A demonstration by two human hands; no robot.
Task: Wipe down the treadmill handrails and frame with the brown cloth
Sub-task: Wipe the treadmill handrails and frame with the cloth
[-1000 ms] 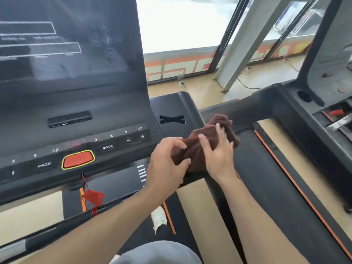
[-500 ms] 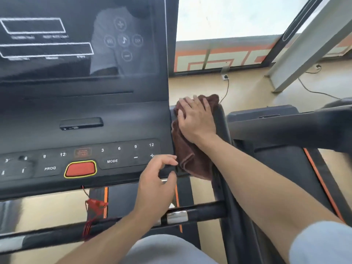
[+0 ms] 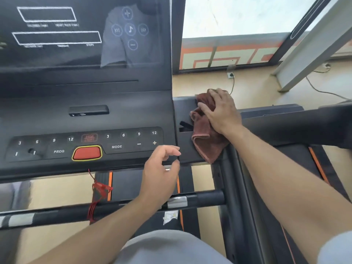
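Note:
The brown cloth [image 3: 206, 141] lies on the black side wing [image 3: 185, 106] of the treadmill frame, right of the console. My right hand [image 3: 221, 111] presses flat on the cloth's upper part, and the cloth's lower end hangs over the wing's front edge. My left hand [image 3: 161, 171] hovers by the console's lower right corner, fingers curled loosely and apart, holding nothing. The black crossbar handrail [image 3: 207, 199] with a silver sensor runs below my left forearm.
The console [image 3: 85, 111] with its dark screen, number buttons and red stop button [image 3: 87, 153] fills the left. A red safety cord [image 3: 99, 189] hangs from it. A neighbouring treadmill's black arm [image 3: 297, 124] lies right. Window frame and wall socket stand behind.
My right hand has slid the cloth to the right across the side wing, away from the console edge. My left hand has stayed by the console corner. The camera view shifted slightly.

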